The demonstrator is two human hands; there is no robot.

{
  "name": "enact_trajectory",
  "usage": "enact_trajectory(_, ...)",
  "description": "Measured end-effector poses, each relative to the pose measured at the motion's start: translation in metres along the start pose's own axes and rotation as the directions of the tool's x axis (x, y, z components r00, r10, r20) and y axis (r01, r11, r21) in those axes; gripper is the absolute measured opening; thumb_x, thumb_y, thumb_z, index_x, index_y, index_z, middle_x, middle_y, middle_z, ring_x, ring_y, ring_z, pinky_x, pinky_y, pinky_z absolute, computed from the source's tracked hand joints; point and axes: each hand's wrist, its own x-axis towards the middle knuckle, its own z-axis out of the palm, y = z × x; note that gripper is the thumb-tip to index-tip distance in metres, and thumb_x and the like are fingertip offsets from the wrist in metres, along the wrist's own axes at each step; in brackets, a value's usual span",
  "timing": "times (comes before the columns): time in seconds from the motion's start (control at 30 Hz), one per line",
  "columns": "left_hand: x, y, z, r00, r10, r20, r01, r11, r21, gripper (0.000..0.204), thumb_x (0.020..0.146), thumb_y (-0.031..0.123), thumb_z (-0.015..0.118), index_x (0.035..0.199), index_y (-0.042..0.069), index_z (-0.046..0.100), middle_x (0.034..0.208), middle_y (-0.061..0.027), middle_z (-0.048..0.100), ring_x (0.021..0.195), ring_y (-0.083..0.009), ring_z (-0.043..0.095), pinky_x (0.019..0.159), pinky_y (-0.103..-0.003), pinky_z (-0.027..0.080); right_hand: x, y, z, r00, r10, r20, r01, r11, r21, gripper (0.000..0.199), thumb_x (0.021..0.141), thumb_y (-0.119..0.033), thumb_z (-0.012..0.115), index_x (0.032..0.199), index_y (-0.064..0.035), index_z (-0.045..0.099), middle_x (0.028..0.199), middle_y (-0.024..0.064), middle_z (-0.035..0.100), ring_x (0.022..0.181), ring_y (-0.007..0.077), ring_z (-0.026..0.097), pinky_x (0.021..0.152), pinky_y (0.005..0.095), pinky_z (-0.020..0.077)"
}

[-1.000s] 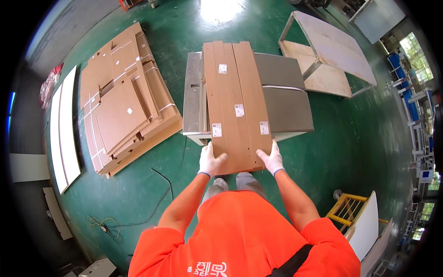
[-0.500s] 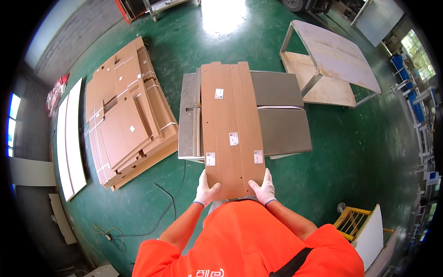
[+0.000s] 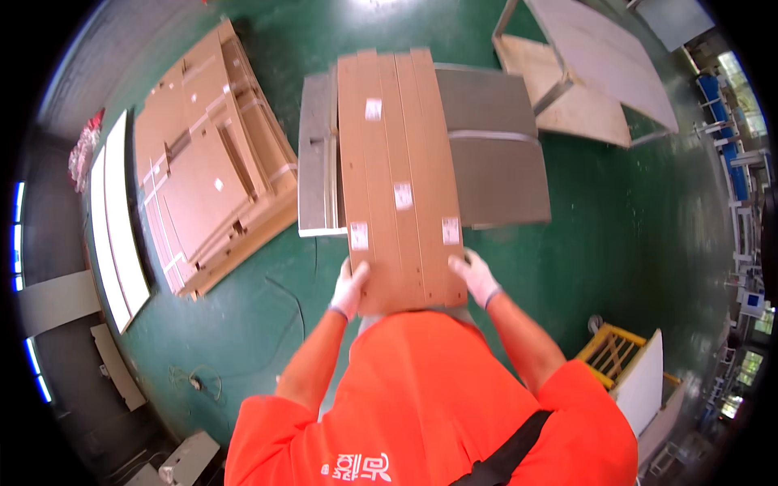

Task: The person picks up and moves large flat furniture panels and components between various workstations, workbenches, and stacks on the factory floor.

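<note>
A set of long brown boards (image 3: 400, 154), laid side by side with white labels and small holes, stretches away from my body. My left hand (image 3: 350, 287), in a white glove, grips the near left edge with the thumb on top. At the near right edge my right hand (image 3: 476, 277), gloved the same way, is closed round the boards, thumb over the upper face. The far part of the boards lies over grey panels (image 3: 496, 182), which show on both sides; whether it rests on them I cannot tell. The fingers under the boards are hidden.
On the left a strapped stack of brown panels (image 3: 207, 194) lies on the green floor, with long white panels (image 3: 113, 219) beside it. A wooden-topped frame (image 3: 604, 57) stands far right, a yellow frame (image 3: 614, 353) near right. A cable (image 3: 292, 304) runs across the floor at left.
Both hands keep hold of the boards. The whole scene, boards included, has shifted upward in the picture as the view tilts down. My right hand sits slightly farther out along its edge.
</note>
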Motion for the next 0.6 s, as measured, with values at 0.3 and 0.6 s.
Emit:
enact_trajectory(0.3,0.016,0.014,-0.004,0.995,-0.096,0.027,0.099,0.988,-0.118,0.065,0.091,0.027,0.074,0.139,-0.003,0.043,0.13,-0.0161,0.059,0.113,-0.0261,0.063,0.096,-0.042,0.053,0.033,0.013,0.01,1.0,0.011,-0.002,-0.01,0.983,0.183,0.069,0.076,-0.014,0.085,0.135,-0.0005,0.052,0.128,0.0074,0.063,0.119,0.0192,0.058,0.104,0.0355,0.0452)
enact_trajectory(0.6,-0.052,-0.039,-0.045,0.987,-0.146,0.066,0.153,0.981,-0.117,0.064,0.089,0.023,0.074,0.139,-0.003,0.043,0.129,-0.0157,0.06,0.115,-0.0255,0.06,0.098,-0.043,0.051,-0.042,0.057,0.046,0.997,0.064,-0.041,-0.055,0.98,0.192,0.077,0.074,-0.008,0.084,0.141,-0.0009,0.048,0.131,0.0069,0.061,0.12,0.0183,0.057,0.104,0.0349,0.0451)
